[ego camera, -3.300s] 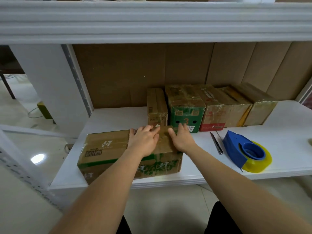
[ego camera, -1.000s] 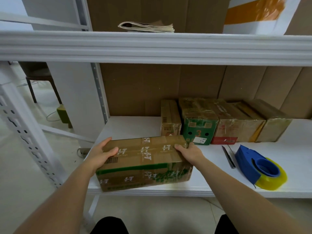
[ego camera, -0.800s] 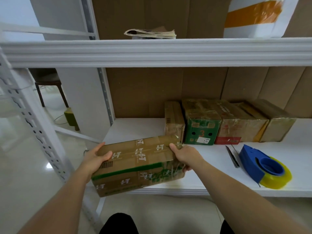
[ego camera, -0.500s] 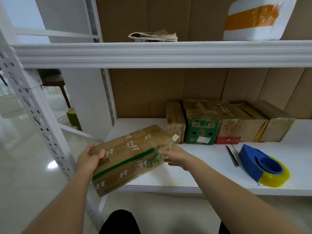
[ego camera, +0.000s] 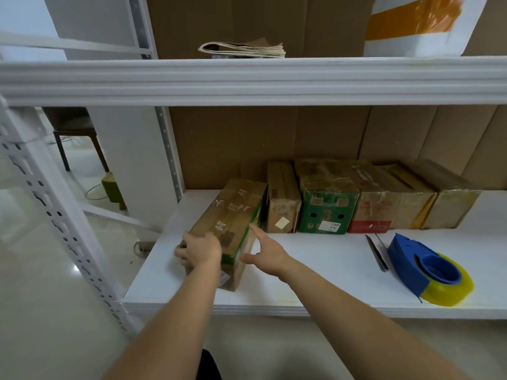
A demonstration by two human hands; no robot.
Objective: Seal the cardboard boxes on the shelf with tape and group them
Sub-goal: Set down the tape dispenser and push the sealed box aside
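A taped brown box with a green stripe (ego camera: 233,215) lies lengthwise on the white shelf (ego camera: 315,267), its far end beside a row of several sealed boxes. That row starts with a narrow brown box (ego camera: 282,198), then a green box (ego camera: 326,212), then a red-bottomed box (ego camera: 384,204). My left hand (ego camera: 200,252) grips the striped box's near end, fingers curled over its left edge. My right hand (ego camera: 264,253) is open, its index finger touching the box's right side. A blue tape dispenser with yellow tape (ego camera: 428,272) sits at the right front.
A thin blade or scissors (ego camera: 377,252) lies just left of the dispenser. The upper shelf rail (ego camera: 247,80) hangs low overhead, carrying folded papers (ego camera: 244,49) and a white box with orange tape (ego camera: 417,23). A perforated white post (ego camera: 55,215) stands at left.
The striped box was lifted off the shelf front, turned end-on and set down left of the row. My right hand has released it and opened.
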